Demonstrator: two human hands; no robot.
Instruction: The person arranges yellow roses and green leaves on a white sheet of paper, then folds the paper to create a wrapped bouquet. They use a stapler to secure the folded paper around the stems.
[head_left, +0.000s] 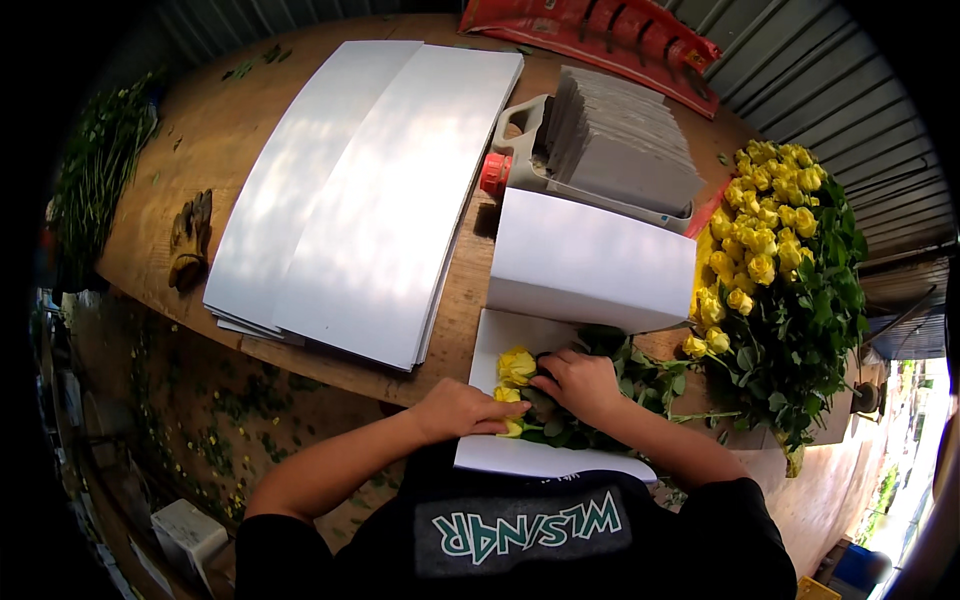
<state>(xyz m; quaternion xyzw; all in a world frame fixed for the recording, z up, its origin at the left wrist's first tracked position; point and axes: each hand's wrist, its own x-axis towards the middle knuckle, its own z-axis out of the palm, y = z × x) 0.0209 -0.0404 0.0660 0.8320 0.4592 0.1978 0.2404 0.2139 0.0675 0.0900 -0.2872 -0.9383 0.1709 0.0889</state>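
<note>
A few yellow roses (516, 366) lie on a white sheet (487, 345) at the table's near edge, heads to the left, leafy stems (640, 375) to the right. My left hand (462, 411) reaches in from the left, its fingers closed at a lower yellow rose (508, 395), the index finger straight across it. Just below the upper flower head, my right hand (580, 384) bends its fingers around the stems and leaves. Its fingertips are partly hidden among the dark leaves. The sheet's far part (590, 260) is folded up behind the flowers.
Large white sheets (370, 200) are stacked to the left. Behind my work, a cut-open plastic jug (530, 150) with a red cap holds grey-white sheets (620, 140). Many yellow roses (760, 240) are heaped at right. A work glove (188, 240) and green stems (105, 180) lie far left.
</note>
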